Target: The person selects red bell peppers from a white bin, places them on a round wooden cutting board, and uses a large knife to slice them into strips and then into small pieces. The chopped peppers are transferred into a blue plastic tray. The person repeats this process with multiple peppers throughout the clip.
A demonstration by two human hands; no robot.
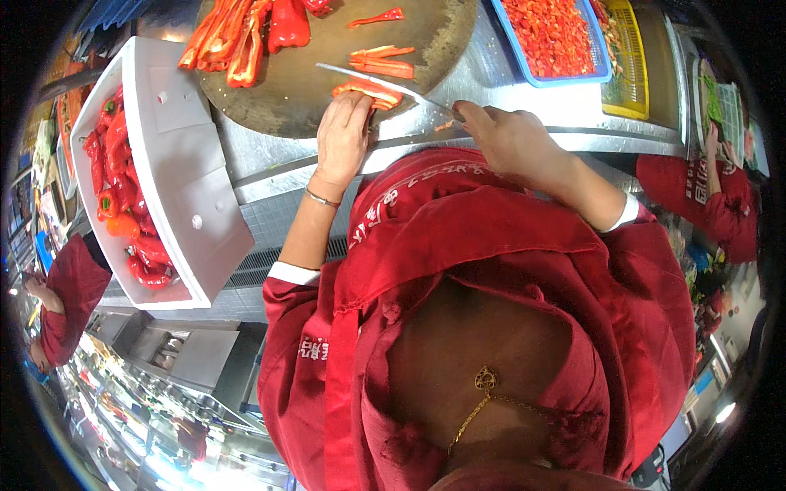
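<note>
My right hand (pixel 513 138) grips the handle of a long kitchen knife (pixel 381 81). The thin blade reaches leftward over a round cutting board (pixel 276 107). Under the fingers of my left hand (pixel 344 135) a piece of red pepper (pixel 368 92) is pressed to the board near its front edge, right beside the blade. Just beyond the knife lie several cut pepper strips (pixel 382 61), and a single strip (pixel 376 17) rests farther back. Opened pepper halves (pixel 233 37) are heaped at the board's far left.
A white foam box (pixel 184 153) of whole red peppers (pixel 120 159) stands at the left. A blue basket (pixel 534 77) of diced pepper (pixel 552 37) and a yellow basket (pixel 638 73) are on the steel counter (pixel 491 98) at the right. Co-workers (pixel 694 184) (pixel 77 297) stand on both sides.
</note>
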